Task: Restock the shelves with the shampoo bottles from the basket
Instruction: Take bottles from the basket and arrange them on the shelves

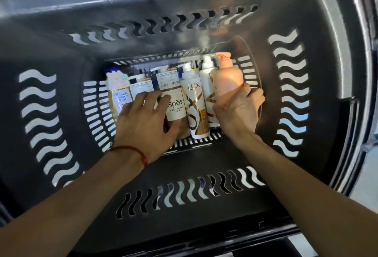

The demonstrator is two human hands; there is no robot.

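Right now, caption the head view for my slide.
Right hand grips a pink bottle in the basket; left hand rests on a brown bottle.

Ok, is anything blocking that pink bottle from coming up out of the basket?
Nothing visible does. The right hand grips the pink pump bottle at the right end of the row, open space above it. A white pump bottle lies alongside on its left; the basket wall is on its right.

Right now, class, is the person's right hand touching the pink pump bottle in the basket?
Touching. The head view shows the right hand with its fingers and thumb curled round the lower body of the pink pump bottle, with no gap.
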